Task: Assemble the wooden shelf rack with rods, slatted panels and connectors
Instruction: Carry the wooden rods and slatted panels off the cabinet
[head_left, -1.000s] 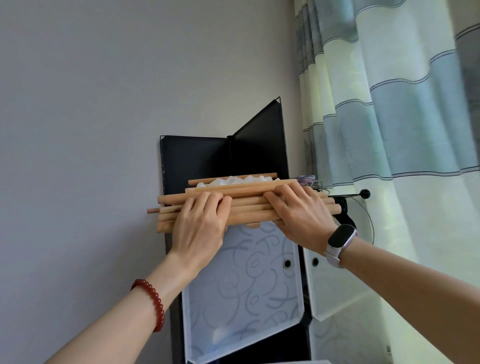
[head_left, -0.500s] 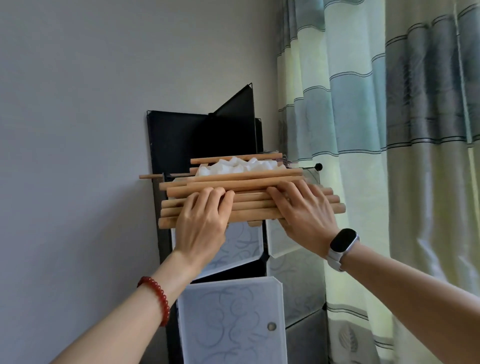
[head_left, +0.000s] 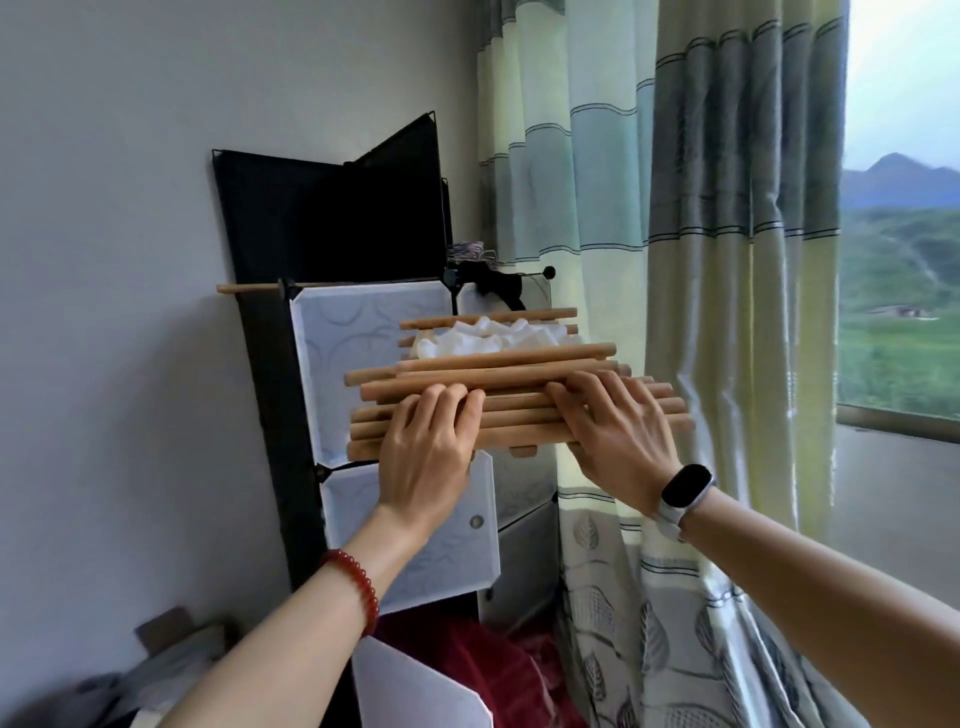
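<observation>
Left hand (head_left: 423, 449) has its fingers pressed together and curled over the top of the bundle of wooden rods (head_left: 511, 402) near its left end, thumb hidden underneath. Right hand (head_left: 621, 434) grips the right half the same way, fingers slightly spread across the top rods. So the bundle's held up in the air, level, with a white foam bag of connectors (head_left: 485, 338) riding on top between the far rods. Half a second ago it sat level with the top of the black-and-white cube cabinet (head_left: 358, 332); now it's lower and pulled away in front of it. One single rod (head_left: 252, 287) stayed on the cabinet's top left edge. Striped curtain (head_left: 675, 260) on the right.
</observation>
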